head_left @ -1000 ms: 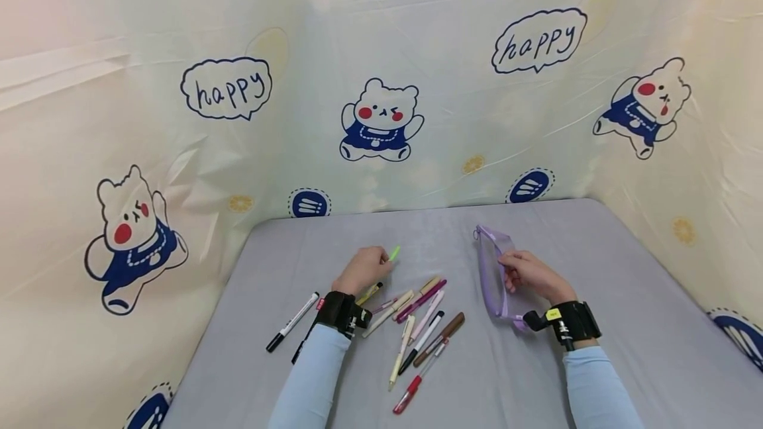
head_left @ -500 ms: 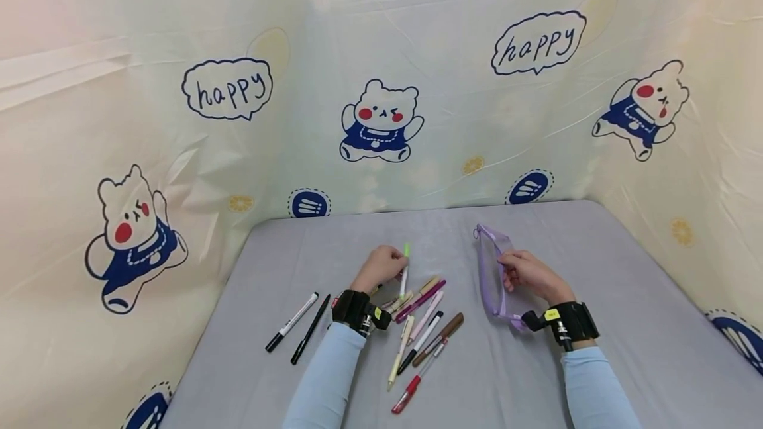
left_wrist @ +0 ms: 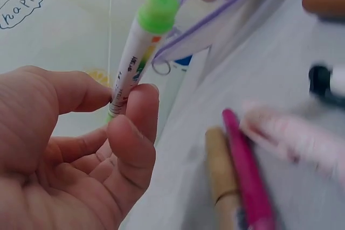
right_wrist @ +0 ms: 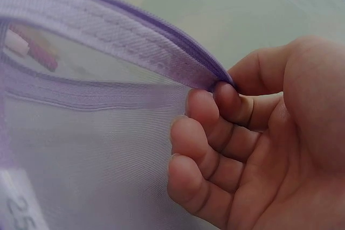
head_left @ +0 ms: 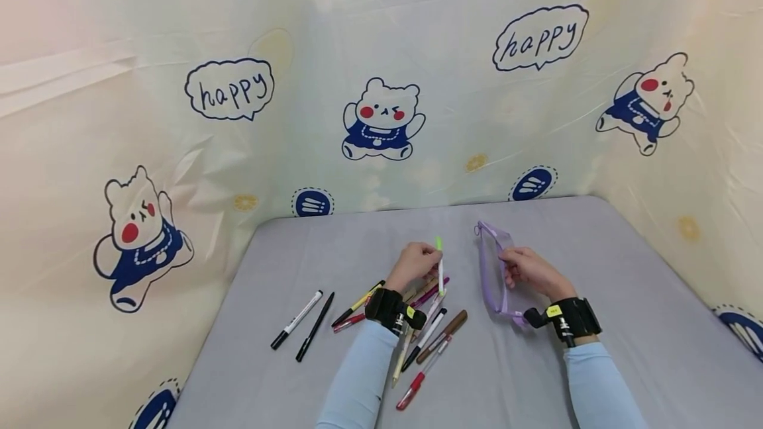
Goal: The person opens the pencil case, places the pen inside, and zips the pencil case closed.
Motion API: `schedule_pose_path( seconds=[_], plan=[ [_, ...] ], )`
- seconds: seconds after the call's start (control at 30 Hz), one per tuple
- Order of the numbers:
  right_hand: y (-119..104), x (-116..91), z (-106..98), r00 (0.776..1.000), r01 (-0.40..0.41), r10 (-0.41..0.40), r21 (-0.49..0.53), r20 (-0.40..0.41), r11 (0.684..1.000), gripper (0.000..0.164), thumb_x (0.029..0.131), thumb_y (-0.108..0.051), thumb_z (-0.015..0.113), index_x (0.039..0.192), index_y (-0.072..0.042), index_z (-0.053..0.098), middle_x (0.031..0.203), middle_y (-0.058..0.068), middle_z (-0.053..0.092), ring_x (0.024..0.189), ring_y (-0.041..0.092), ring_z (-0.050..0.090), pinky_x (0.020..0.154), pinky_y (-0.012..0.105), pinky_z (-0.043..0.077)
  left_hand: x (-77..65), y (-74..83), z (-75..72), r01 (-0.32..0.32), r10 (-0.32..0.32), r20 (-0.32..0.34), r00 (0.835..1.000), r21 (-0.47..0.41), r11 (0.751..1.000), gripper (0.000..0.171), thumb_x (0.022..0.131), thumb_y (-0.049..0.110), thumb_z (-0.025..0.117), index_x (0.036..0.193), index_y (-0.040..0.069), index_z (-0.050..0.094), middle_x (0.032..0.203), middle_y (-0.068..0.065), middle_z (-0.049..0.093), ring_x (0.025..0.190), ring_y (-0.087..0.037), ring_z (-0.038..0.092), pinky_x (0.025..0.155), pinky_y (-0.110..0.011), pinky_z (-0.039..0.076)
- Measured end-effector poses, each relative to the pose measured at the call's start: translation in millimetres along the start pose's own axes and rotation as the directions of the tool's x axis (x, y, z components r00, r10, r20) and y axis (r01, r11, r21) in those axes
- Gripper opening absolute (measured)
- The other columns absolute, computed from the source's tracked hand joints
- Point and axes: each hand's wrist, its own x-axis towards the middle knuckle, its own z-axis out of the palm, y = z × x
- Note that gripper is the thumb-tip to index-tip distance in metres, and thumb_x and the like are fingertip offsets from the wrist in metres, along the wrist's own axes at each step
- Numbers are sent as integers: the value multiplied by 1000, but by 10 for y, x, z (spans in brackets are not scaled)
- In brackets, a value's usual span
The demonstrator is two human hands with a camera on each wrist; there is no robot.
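Observation:
My left hand (head_left: 415,265) pinches a white marker (left_wrist: 132,60) with a bright green end between thumb and fingers, above the spread of pens. In the head view the marker stands nearly upright, its green end on top. My right hand (head_left: 533,273) grips the edge of a purple mesh zipper pouch (head_left: 487,277), thumb and index finger on the zipper band. The pouch's mouth gapes toward the left hand, and its see-through mesh (right_wrist: 124,144) shows in the right wrist view. Under the left hand lie a magenta pen (left_wrist: 248,171) and a tan pen (left_wrist: 218,160).
On the grey tabletop (head_left: 238,382), a black-and-white marker (head_left: 296,320) and a black pen (head_left: 314,326) lie to the left. A yellow pen (head_left: 357,303) is beside the left wrist. Nearer the front are a brown pen (head_left: 442,336) and a red pen (head_left: 411,390). A printed curtain (head_left: 286,138) hangs behind.
My left hand has moved right with the marker toward the pouch, and the marker has turned more upright. Pens it had covered at the left now show. The right hand holds still.

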Motion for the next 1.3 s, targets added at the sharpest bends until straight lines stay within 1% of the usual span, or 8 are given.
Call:
schedule_pose_path(
  seconds=[0.13,0.3,0.47,0.57,0.77,0.97,1.13,1.3],
  plan=[
    [-11,24,-11,1000,0,-1,4,15,1000,28,104,-24,47,83,-5,52,68,1,56,60,13,56,59,27,51,46,-7,102,18,-16,20,1000,-94,995,27,94,21,60,107,-2,68,70,-6,67,55,-13,61,52,-27,54],
    [22,29,-11,1000,-16,16,8,9,1000,28,103,-23,47,81,-5,53,67,1,57,58,13,56,58,26,51,65,23,248,56,-37,95,995,-206,977,33,95,21,62,114,-5,65,74,-8,66,59,-15,62,52,-25,53],
    [27,23,-4,1000,-25,25,13,7,1000,28,103,-23,46,81,-7,52,68,1,56,59,13,56,58,26,51,82,145,408,38,-3,131,991,-263,964,35,96,22,62,116,-6,65,78,-10,68,61,-14,64,57,-28,55],
    [21,26,-12,1000,-29,29,19,6,999,28,103,-23,45,81,-8,52,68,1,56,60,14,55,58,27,51,104,210,491,21,17,140,990,-265,964,32,96,23,63,113,-4,67,77,-9,68,61,-14,65,59,-32,57],
    [15,19,-24,999,-39,39,26,0,999,27,104,-23,44,83,-8,51,69,1,55,61,14,55,59,26,50,144,253,625,46,-10,143,990,-250,967,19,95,21,64,97,3,71,75,-8,68,60,-16,66,61,-37,59],
    [17,-3,-28,999,-37,37,39,0,999,26,103,-23,44,84,-8,52,70,0,54,61,12,54,59,26,51,187,219,758,39,5,159,987,-271,962,20,95,18,64,95,-1,71,71,-7,68,57,-14,65,56,-33,58],
    [29,7,-28,999,-32,31,65,17,997,25,104,-22,45,87,-6,55,70,0,54,61,12,54,58,25,51,214,202,809,36,0,146,989,-238,971,19,94,20,65,89,4,71,70,-7,69,55,-14,65,61,-39,60],
    [-20,-3,-13,999,-27,25,49,34,998,26,105,-22,43,93,-4,56,71,0,54,62,12,54,59,25,51,231,254,829,52,-26,124,992,-212,976,17,95,20,65,93,4,71,72,-9,70,56,-15,66,64,-41,60]
  ],
)
